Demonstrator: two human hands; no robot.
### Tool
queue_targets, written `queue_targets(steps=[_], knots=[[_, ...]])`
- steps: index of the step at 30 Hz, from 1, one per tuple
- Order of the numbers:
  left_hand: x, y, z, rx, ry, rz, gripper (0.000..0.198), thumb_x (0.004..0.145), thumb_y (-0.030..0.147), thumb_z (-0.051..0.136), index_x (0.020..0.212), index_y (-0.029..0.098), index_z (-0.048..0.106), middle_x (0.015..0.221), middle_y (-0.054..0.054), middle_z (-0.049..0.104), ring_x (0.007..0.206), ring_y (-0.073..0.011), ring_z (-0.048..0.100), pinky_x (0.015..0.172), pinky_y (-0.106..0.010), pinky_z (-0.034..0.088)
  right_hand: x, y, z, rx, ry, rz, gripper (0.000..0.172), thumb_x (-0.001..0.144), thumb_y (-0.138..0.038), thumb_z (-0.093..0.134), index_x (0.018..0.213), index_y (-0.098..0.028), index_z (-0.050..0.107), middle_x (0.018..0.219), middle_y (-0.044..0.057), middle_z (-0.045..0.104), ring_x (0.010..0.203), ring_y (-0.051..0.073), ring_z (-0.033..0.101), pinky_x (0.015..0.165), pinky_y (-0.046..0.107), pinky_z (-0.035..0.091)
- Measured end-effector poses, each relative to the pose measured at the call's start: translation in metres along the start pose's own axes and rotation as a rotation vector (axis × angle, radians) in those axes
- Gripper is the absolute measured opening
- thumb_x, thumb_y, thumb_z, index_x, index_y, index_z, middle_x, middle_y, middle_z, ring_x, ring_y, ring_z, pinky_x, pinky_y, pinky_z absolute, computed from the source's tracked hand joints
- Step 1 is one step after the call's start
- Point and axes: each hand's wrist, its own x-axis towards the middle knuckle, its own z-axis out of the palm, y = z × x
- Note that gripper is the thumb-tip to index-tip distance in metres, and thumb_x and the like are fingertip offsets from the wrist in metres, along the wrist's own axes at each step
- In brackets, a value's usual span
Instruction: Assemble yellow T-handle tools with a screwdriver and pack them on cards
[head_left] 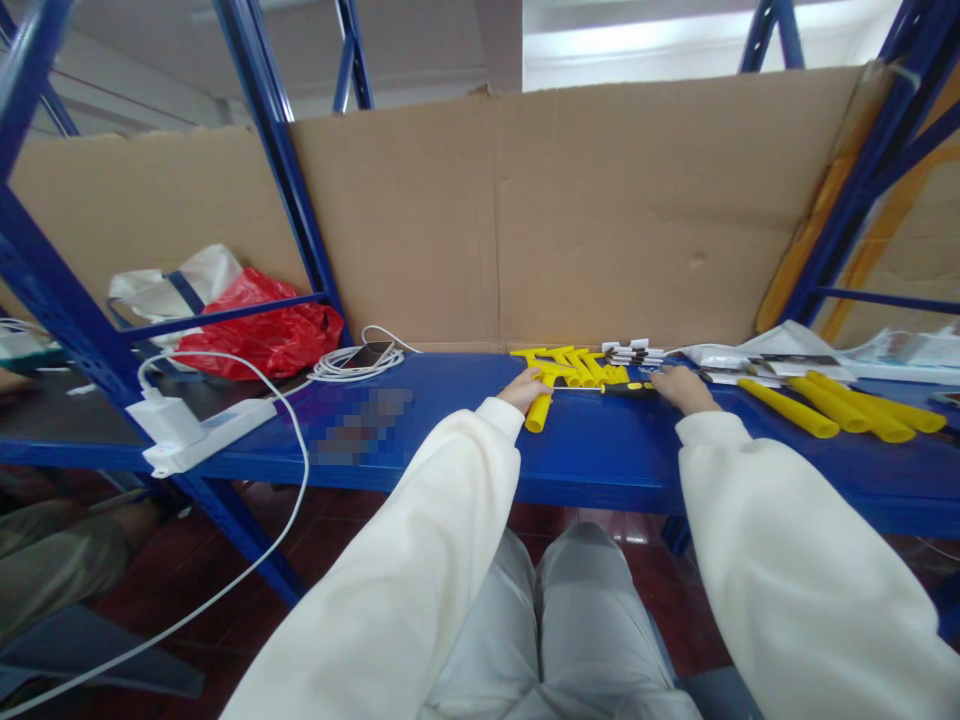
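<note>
My left hand [521, 390] is closed around a yellow T-shaped plastic piece [538, 413], whose open tubular end points toward me. My right hand [682, 389] grips a screwdriver [628, 389] by its black and yellow handle. The shaft runs left, and its tip reaches the yellow piece in my left hand; whether it sits on a screw is too small to tell. Just behind my hands lie several more yellow T-shaped pieces [585, 366] in a row. Small white-and-dark packets [634, 352] stand behind the screwdriver.
Several long yellow tubes [862, 408] lie on the blue bench [450, 440] at right, beside plastic bags [716, 356]. Leftward are a coiled white cable [349, 365], a phone [373, 354], a power strip [217, 435] and a red bag [262, 325]. Cardboard [600, 220] walls the back. Another person's leg [67, 555] shows at left.
</note>
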Motion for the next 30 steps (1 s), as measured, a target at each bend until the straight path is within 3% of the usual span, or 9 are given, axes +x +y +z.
queue_targets(steps=[7,17,24,30], knots=[[0.003,-0.001,0.000,0.019,0.021,0.028,0.078,0.070,-0.011,0.068,0.143,0.016,0.059,0.126,-0.013,0.074,0.106,-0.0242,0.075,0.086,-0.031,0.061,-0.009,-0.007,-0.012,-0.110,0.009,-0.014,0.033,0.093,-0.036,0.060,0.104,-0.012,0.079,0.105,0.025,0.075,0.111,0.036,0.075,0.088,0.040,0.059],[0.003,0.002,0.001,-0.032,0.087,0.047,0.068,0.071,-0.010,0.066,0.133,0.017,0.061,0.116,-0.011,0.075,0.101,-0.0207,0.075,0.085,-0.028,0.059,-0.006,-0.008,-0.009,-0.091,0.050,0.017,0.036,0.090,-0.033,0.061,0.112,-0.012,0.081,0.109,0.027,0.076,0.115,0.039,0.074,0.091,0.044,0.061],[0.009,-0.004,-0.001,0.009,0.131,0.061,0.051,0.070,-0.005,0.073,0.115,0.018,0.066,0.111,-0.008,0.074,0.095,-0.0204,0.073,0.089,-0.031,0.057,0.017,-0.011,-0.010,-0.117,0.068,0.006,0.028,0.086,-0.021,0.065,0.108,-0.011,0.079,0.106,0.028,0.076,0.114,0.041,0.073,0.093,0.045,0.059],[0.008,-0.004,0.003,0.017,0.160,0.096,0.033,0.073,-0.005,0.070,0.096,0.017,0.065,0.113,-0.010,0.074,0.105,-0.0217,0.072,0.093,-0.030,0.056,0.054,-0.006,0.000,-0.027,0.128,-0.078,0.031,0.083,-0.022,0.068,0.111,-0.010,0.074,0.113,0.026,0.073,0.121,0.040,0.069,0.097,0.044,0.055]])
